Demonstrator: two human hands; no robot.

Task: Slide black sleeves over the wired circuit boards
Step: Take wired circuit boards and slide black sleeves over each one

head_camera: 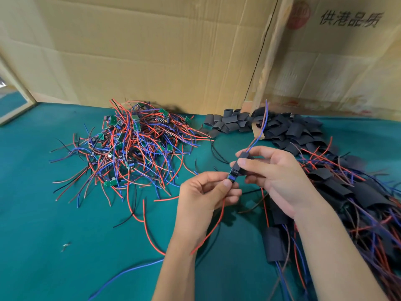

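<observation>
Holding: two hands were up over the green table [65, 213], working on one small board together.
Left hand: the left hand [206, 196] pinched the near end of the circuit board [232, 175] between thumb and first finger. The other fingers were curled in under it.
Right hand: the right hand [275, 177] pinched the black sleeve [243, 160] between thumb and fingers. The fingers lay close together, bent round the sleeve.
Board and sleeve: the sleeve sat over the far end of the board. The near end of the board stuck out, bare, by the left thumb. Both were in the air, just above the table, between the two hands.
Wires on top: a blue wire and a brown wire [261, 127] came out of the far end of the sleeve and pointed up and away.
Wires below: a red wire [213, 229] and a black one hung down from the left hand to the table.
Left pile: a big heap of bare boards with wires [134, 146] lay on the table, well apart from the hands.
Back pile: loose black sleeves [230, 122] lay in a heap by the cardboard wall [152, 51].
Right pile: boards in sleeves [358, 196] lay in a pile just beside the right arm, their wires all tangled.
</observation>
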